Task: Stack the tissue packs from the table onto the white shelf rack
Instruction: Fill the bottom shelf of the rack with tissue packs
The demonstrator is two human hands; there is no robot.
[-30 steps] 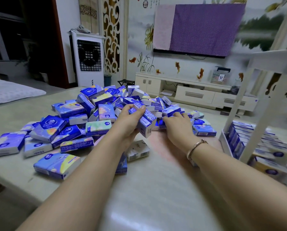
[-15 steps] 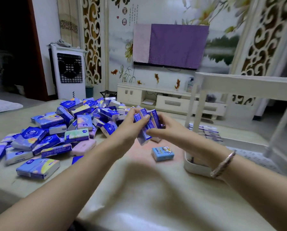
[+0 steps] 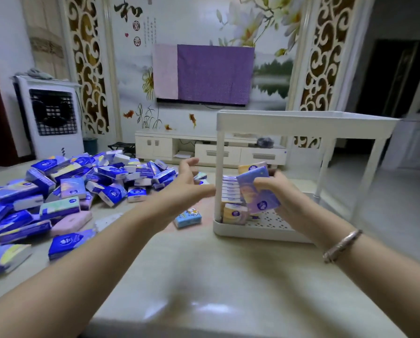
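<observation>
A: Dozens of small blue-and-purple plastic-wrapped tissue packs (image 3: pixel 82 189) are heaped toward the left edge of the pale glossy table (image 3: pixel 204 276). What is gripped?

B: A few lilac and orange tissue packs (image 3: pixel 257 189) are clasped together in the right hand (image 3: pixel 284 198), with the fingers curled round them, above the perforated bottom tray of the white plastic shelf rack (image 3: pixel 265 228). A silver bangle (image 3: pixel 341 245) is worn on that wrist.

A: And the left hand (image 3: pixel 187 186)?

B: It is held spread and empty, just left of the rack's front post. A row of packs is already stood along the tray's left side. One light-blue cartoon-printed pack (image 3: pixel 187 217) is laid alone on the table beside the rack.
</observation>
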